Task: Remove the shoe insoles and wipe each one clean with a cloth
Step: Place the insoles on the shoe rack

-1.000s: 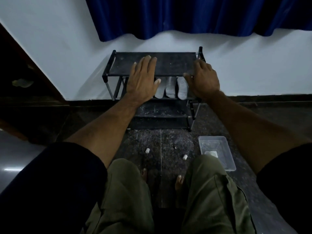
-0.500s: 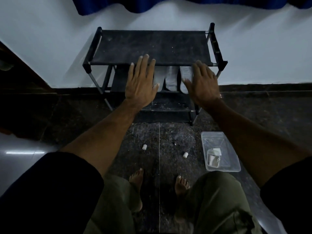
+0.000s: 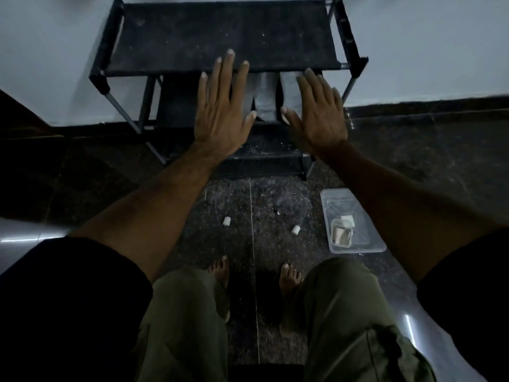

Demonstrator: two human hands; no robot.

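A black shoe rack [image 3: 220,31] stands against the white wall. Pale grey-white shoes or insoles [image 3: 265,95] lie on its middle shelf, partly hidden by my hands; I cannot tell which they are. My left hand [image 3: 220,108] hovers flat in front of the rack with its fingers spread and straight, holding nothing. My right hand [image 3: 316,111] is held out the same way just right of the pale items, also holding nothing. No cloth shows plainly, though some folded pale material lies in the tray.
A clear plastic tray [image 3: 366,244] sits on the dark stone floor at the right, holding small pale items. Two small white caps [image 3: 226,221] [image 3: 295,230] lie on the floor. My bare feet [image 3: 220,270] and green-trousered knees are below.
The camera has tilted down and moved nearer the rack. Both hands have dropped from the top shelf's front edge to the middle shelf's level, still flat with fingers spread.
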